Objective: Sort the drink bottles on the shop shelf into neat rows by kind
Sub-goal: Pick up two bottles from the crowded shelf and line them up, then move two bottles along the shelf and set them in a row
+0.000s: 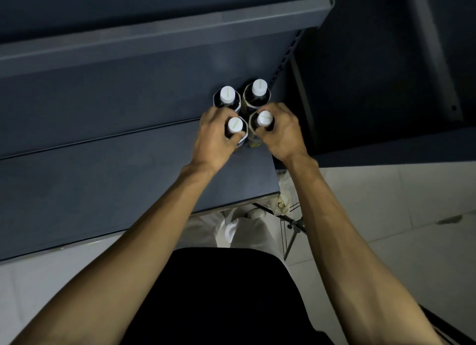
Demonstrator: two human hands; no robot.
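Both forearms are reaching over the shelf (103,190). Left hand (213,136) is curling around the near-left bottle (235,126); right hand (282,131) is gripping the near-right bottle (264,119). Two rear bottles (227,94) are standing upright just behind, all four clustering near the shelf's right end.

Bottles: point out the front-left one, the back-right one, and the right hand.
front-left bottle (235,125), head view, on its white cap.
back-right bottle (258,87), head view, on its white cap.
right hand (282,131), head view, on its back.
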